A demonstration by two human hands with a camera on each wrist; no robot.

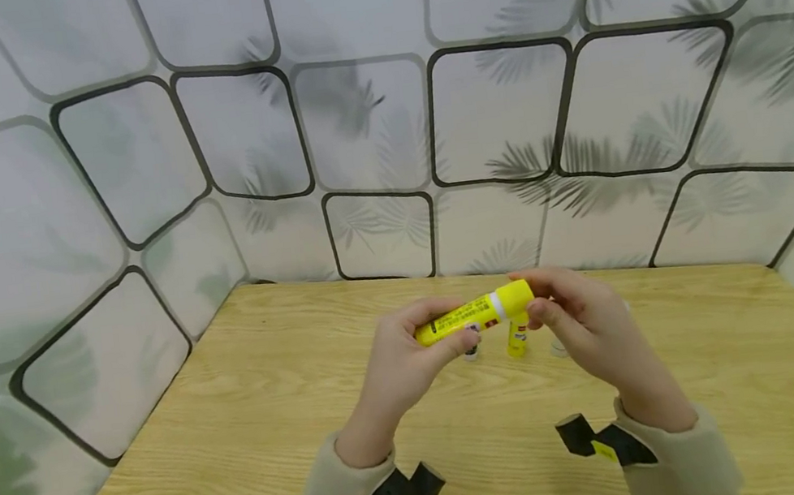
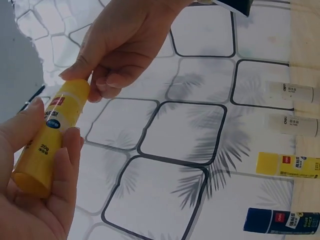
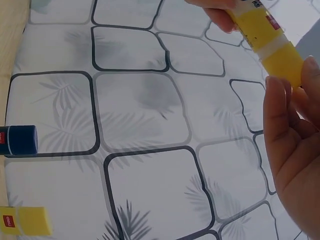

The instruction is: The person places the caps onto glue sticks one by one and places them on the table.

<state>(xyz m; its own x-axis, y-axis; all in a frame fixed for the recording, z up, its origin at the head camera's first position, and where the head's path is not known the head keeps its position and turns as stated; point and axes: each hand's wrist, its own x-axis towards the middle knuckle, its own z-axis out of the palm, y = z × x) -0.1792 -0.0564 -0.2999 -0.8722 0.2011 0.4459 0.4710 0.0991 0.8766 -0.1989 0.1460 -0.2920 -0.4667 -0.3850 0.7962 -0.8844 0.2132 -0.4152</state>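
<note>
A yellow glue stick is held up above the table, tilted, with its yellow cap towards the right. My left hand grips its barrel between thumb and fingers. The thumb and fingertips of my right hand pinch the cap's end, as the left wrist view also shows. A white band shows between cap and barrel, and the cap is on. Behind the hands stands another yellow glue stick, next to a dark blue glue stick. The head view partly hides both.
Two whitish, see-through glue sticks, one beside the other, stand in the same row on the wooden table. Pale patterned panels rise behind the table and along its left side.
</note>
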